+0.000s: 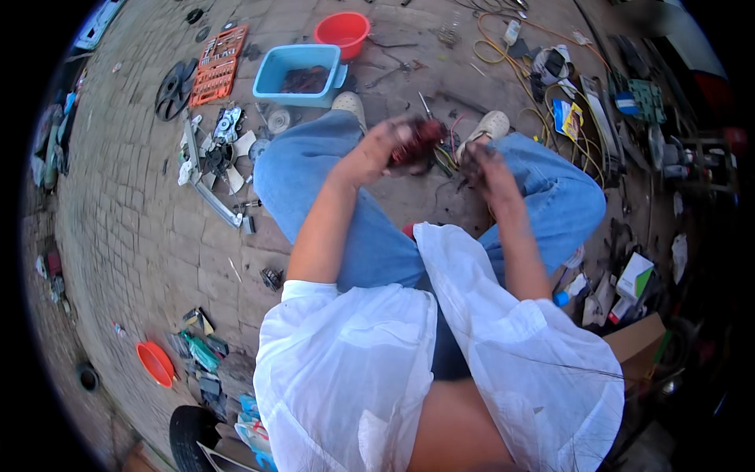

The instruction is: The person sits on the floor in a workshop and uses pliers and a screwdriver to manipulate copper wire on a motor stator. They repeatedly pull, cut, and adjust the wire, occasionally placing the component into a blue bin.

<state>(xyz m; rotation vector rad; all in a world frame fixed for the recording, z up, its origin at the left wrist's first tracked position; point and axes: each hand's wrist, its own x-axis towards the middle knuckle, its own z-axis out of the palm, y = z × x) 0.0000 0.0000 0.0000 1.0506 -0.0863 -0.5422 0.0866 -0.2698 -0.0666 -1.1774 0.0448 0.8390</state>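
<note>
My left hand (381, 153) grips a dark red part (418, 143), blurred and too indistinct to identify, above the paving between my shoes. My right hand (487, 169) is at its right, beside my right shoe (481, 132); its fingers are dark and bent, and what they hold, if anything, I cannot make out. Thin red, yellow and dark wires (448, 157) lie between the two hands, partly hidden.
A blue tub (334, 90) of dark pieces, a red basin (342, 23) and an orange socket case (212, 79) sit ahead. Dismantled fan parts (236, 179) lie left, tangled cords (511, 59) and boxes (633, 275) right, a red bowl (153, 362) and a tyre (189, 436) lower left.
</note>
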